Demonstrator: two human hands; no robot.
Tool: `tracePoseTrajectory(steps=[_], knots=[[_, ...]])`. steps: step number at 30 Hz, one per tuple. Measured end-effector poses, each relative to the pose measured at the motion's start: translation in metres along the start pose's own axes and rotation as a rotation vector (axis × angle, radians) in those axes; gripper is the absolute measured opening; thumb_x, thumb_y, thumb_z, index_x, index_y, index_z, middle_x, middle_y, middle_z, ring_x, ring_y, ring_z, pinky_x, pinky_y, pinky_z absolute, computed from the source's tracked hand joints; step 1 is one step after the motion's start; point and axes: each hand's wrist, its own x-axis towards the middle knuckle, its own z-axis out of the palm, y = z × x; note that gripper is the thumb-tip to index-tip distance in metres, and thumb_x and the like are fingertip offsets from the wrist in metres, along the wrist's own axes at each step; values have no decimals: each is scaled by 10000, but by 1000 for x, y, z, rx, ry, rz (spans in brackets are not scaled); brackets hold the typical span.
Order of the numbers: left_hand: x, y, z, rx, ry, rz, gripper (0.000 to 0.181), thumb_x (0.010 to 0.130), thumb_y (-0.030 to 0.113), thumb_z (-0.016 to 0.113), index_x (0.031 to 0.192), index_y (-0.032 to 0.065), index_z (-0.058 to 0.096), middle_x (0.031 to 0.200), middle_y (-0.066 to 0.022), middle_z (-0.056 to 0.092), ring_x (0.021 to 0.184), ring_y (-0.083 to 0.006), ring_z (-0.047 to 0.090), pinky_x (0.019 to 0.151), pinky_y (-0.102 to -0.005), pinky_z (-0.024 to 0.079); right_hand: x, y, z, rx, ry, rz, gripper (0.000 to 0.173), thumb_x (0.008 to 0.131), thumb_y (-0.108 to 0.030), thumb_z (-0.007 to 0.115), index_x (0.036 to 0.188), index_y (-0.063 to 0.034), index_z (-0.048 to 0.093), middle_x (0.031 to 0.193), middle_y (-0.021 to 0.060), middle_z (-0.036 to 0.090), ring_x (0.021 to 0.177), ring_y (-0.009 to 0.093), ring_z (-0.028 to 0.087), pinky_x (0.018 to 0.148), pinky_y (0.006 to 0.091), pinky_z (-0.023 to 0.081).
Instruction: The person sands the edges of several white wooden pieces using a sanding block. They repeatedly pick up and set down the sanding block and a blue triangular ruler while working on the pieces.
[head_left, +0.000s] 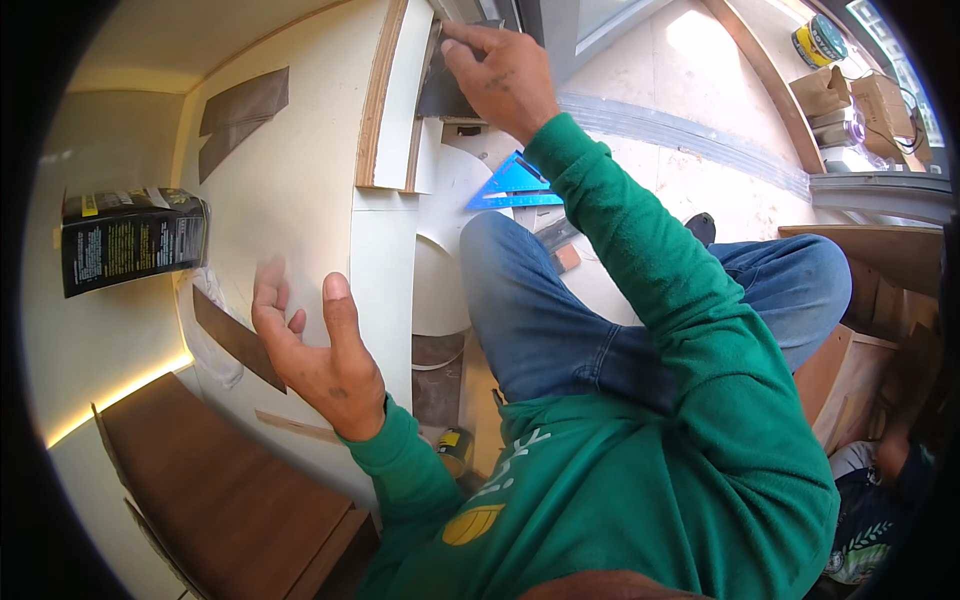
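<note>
My right hand is at the top centre, fingers bent at a dark thin sheet beside the white panel's plywood edge; whether it grips the sheet cannot be told. My left hand is raised palm up over the pale board, its fingers apart and holding nothing. Close to it a narrow brown strip lies on crumpled white plastic. Two dark brown veneer-like pieces lie farther up the board. A blue speed square is on the floor below my right hand.
At the left stands a black printed box, above brown wood panels. A paint can and cardboard boxes are at the upper right. Another can sits by my left sleeve. Part of another person shows at the lower right.
</note>
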Motion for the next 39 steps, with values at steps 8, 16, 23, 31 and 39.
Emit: tracePoseTrajectory(steps=[8,16,23,31,39], knots=[[1,0,0,10,-3,-16,612,929,339,739,1414,1,582,1416,-145,618,1278,-303,562,1042,-446,419,7,8,7,72,-37,40,366,909,-339,690,1198,-145,801,1008,202,786,807,309,750,838,370,593],[1,-1,0,36,-1,-11,604,924,337,740,1407,8,584,1437,-152,609,1283,-306,559,1047,-448,412,-22,-14,19,64,59,31,336,896,-328,692,1147,-140,813,981,199,775,850,342,754,845,378,588],[2,5,1,22,-1,-1,607,925,345,738,1404,9,578,1469,-170,588,1300,-319,556,1055,-454,416,3,2,21,-14,105,-4,369,899,-343,678,1143,-98,808,959,205,770,846,364,748,864,388,586],[1,1,2,35,-5,15,596,930,341,737,1403,16,576,1495,-185,566,1301,-325,556,1060,-460,418,1,-6,14,1,29,36,364,902,-343,678,1136,-98,812,1031,229,762,920,375,745,877,414,581],[0,0,1,39,1,11,594,935,336,732,1411,20,570,1494,-184,566,1297,-327,557,1059,-458,421,1,-9,20,10,42,45,351,901,-332,672,1137,-113,812,918,224,758,856,381,735,840,405,586]])
